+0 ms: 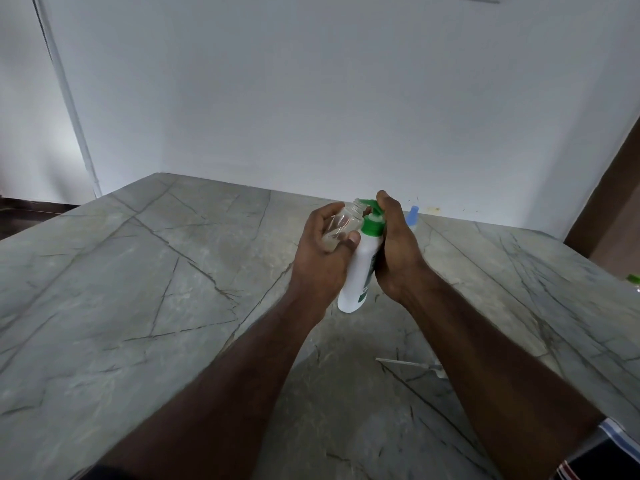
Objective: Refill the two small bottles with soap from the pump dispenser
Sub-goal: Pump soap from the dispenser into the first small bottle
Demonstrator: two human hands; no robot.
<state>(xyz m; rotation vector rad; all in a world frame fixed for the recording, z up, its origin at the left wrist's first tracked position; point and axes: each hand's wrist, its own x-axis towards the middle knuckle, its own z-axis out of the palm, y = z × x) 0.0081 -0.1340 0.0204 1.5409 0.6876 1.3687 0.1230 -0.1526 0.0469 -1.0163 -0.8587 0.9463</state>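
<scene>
Fingers (341,209) of the left hand (323,247) clasp the clear small bottle (341,225) at the pump dispenser's (360,271) nozzle, right hand (398,244) gripping it at the desk's (138,289) one o'clock; misaligned mouths could spill soap.

A large table (145,271) with a grey-green stone top, crossed by dark thin veins, stands against a plain white wall (311,91). At the left a white vertical pipe (65,95) runs down the wall. At the right edge a brown panel (609,206) is seen.
</scene>
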